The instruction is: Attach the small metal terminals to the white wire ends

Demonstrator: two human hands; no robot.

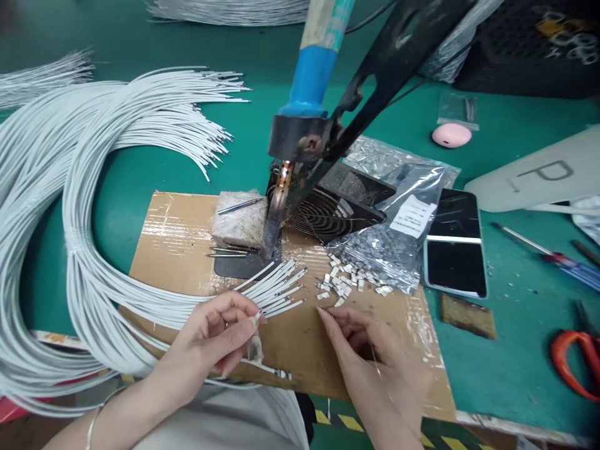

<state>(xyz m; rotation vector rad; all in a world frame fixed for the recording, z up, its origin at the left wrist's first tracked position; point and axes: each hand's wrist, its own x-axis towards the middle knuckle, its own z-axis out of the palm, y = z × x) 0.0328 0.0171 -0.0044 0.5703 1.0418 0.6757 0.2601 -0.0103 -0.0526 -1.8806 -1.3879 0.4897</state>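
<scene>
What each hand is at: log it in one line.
left hand: pinched at white wires, contents unclear | right hand: pinched near small white pieces, contents unclear | soldering iron: clamped in black bracket

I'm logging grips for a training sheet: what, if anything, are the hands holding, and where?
The left hand pinches a small pale piece, perhaps a wire end; exactly which part is hidden. Whether the right hand holds anything cannot be told.
</scene>
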